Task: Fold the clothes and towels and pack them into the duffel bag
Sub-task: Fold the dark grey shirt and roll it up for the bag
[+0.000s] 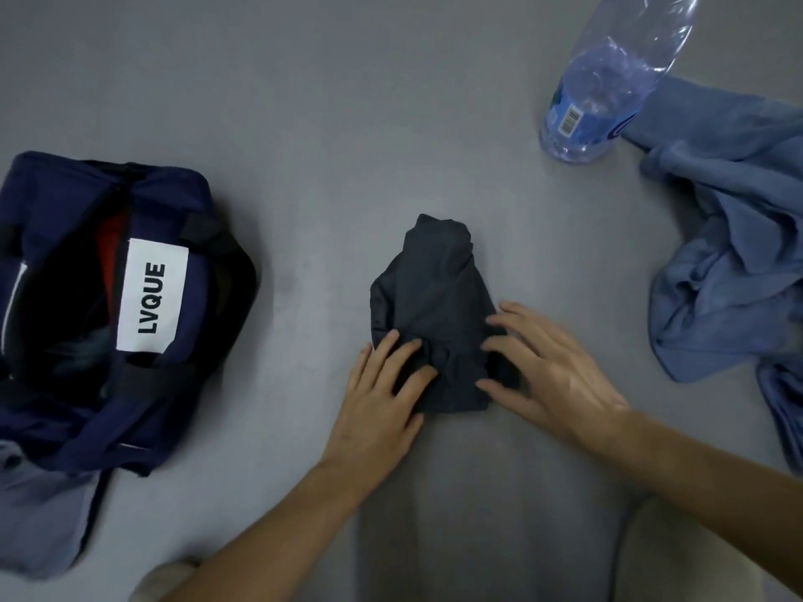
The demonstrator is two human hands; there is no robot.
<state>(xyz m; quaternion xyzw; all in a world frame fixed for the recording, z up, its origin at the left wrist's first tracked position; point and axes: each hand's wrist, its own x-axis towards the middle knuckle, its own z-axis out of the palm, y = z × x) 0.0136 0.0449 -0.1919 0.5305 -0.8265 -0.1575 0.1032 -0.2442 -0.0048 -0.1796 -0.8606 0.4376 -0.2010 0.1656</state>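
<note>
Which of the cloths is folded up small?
The dark garment in the middle, a compact bundle; the light blue cloth on the right lies crumpled and spread out.

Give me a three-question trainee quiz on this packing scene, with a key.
1. True or false: the left hand and right hand both rest on the dark garment.
2. The duffel bag lies where from the garment? A: to its left. B: to its right. C: on top.
3. Fill in: the plastic bottle is next to a crumpled ____ cloth.
Key: 1 true; 2 A; 3 blue.
</note>
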